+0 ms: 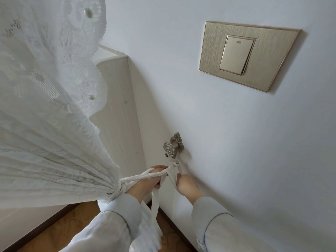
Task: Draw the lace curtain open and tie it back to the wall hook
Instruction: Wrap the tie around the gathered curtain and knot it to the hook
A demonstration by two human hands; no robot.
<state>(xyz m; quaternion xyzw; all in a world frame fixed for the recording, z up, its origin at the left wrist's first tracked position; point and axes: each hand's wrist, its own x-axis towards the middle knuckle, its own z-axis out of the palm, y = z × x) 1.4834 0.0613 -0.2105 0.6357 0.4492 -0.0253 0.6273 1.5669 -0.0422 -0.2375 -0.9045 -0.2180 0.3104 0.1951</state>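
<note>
Sleeves nearest; left hand [151,179] grips tieback cord [138,178] taut, right hand [183,184] pinches loose end [171,176], knotting below wall hook [172,146]; lace curtain [45,133] gathered left.

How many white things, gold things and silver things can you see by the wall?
White: 2, the lace curtain and the tie-back both hands hold.
Gold: 1, the light switch.
Silver: 1, the wall hook.
Total: 4.
</note>
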